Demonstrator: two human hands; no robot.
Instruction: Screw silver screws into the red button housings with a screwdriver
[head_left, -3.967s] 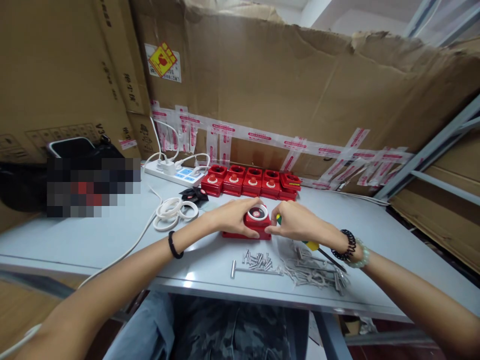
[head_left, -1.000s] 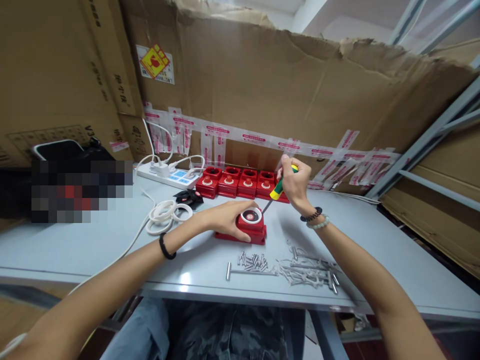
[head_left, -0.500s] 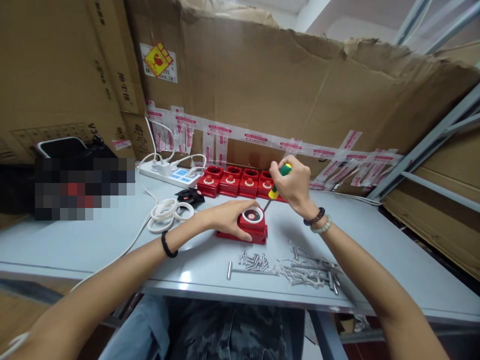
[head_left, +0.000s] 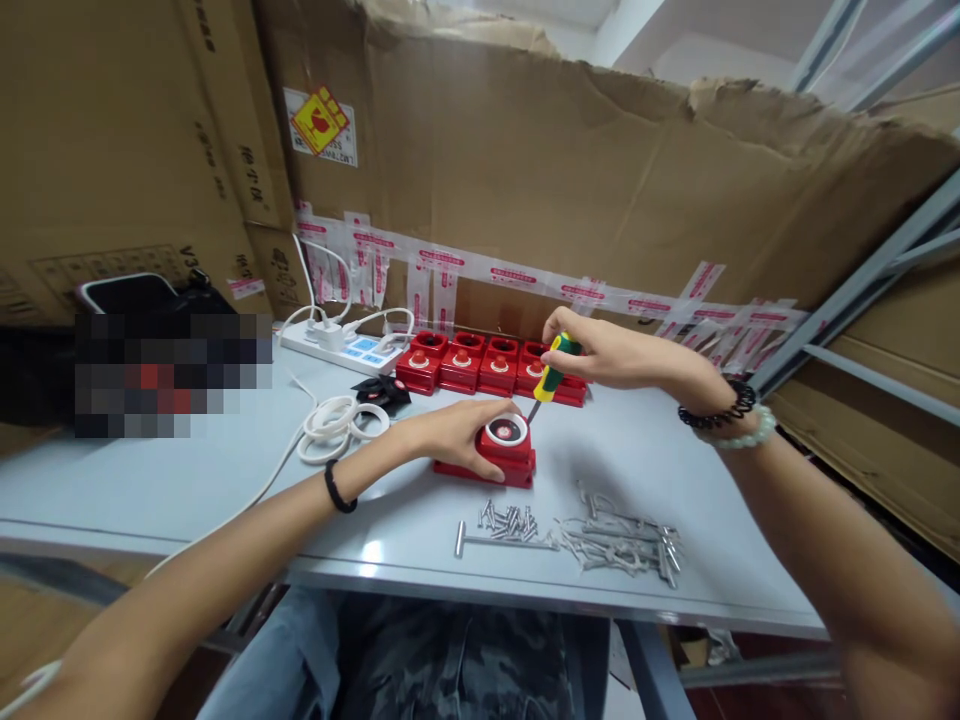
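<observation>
My left hand [head_left: 469, 438] is wrapped round a red box-shaped housing [head_left: 517, 470] on the table, with its thumb along the near side. On top of the housing sits a white ring [head_left: 523, 424] around a black disc. My right hand [head_left: 581, 348] pinches the green and yellow handle of a screwdriver [head_left: 549, 383]. The screwdriver leans, its shaft running down to the far right edge of the housing; its tip is hidden there. A heap of screws [head_left: 510, 522] and a T-handled metal rod [head_left: 495, 543] lie on the near side of the housing.
Several similar red housings [head_left: 478, 368] stand in a row at the back. Left of them are a power strip [head_left: 341, 345] with cables, black packets [head_left: 381, 393] and loose white rings [head_left: 330, 420]. Metal rods in clear wrap [head_left: 619, 540] lie at front right. A cardboard wall [head_left: 525, 180] rises behind.
My right wrist and forearm have swung to the right, and the fingers have turned from a fist to a looser pinch on the screwdriver handle. My left hand and the housing stay put.
</observation>
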